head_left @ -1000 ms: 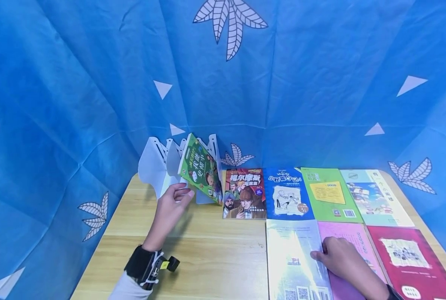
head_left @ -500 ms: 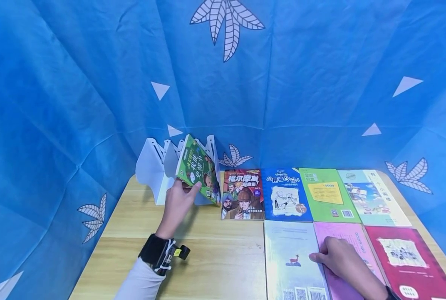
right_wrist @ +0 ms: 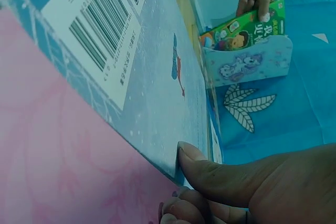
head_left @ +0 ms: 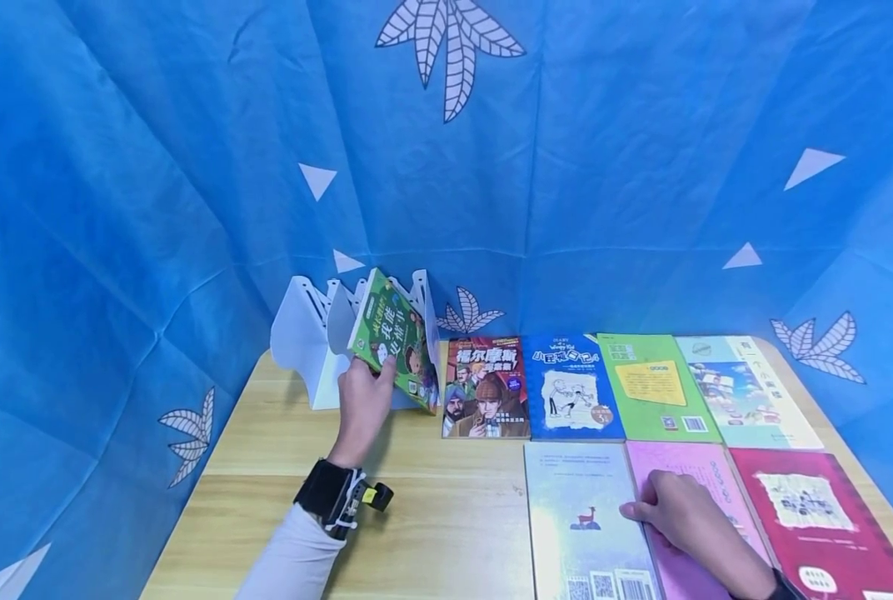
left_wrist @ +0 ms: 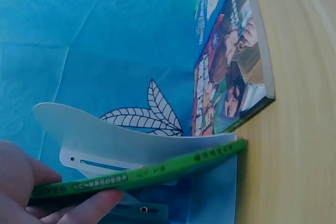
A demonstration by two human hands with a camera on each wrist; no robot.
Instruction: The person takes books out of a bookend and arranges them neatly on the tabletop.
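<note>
Left hand: my left hand [head_left: 366,398] pinches the lower corner of the green book [head_left: 391,337], thumb on the cover and fingers behind it.
Green book: it is left of centre in the head view, tilted, standing in the white book rack [head_left: 307,333]; in the left wrist view its edge lies against a white divider.
Right hand: my right hand [head_left: 685,515], at the lower right, has the thumb at the edge of the pale blue book [head_left: 577,508] and the curled fingers on the pink book [head_left: 705,487]; whether it pinches the cover, I cannot tell.
Edges: the detective book [head_left: 486,387] lies just beside the rack, close to the green book's lower edge.
Open room: bare wood of the tabletop [head_left: 431,517] between my two hands, at lower centre.
Surface: seven books lie flat in two rows, side by side, on the right part.
Room: blue cloth with white leaves [head_left: 446,125] hangs behind and on both sides.
</note>
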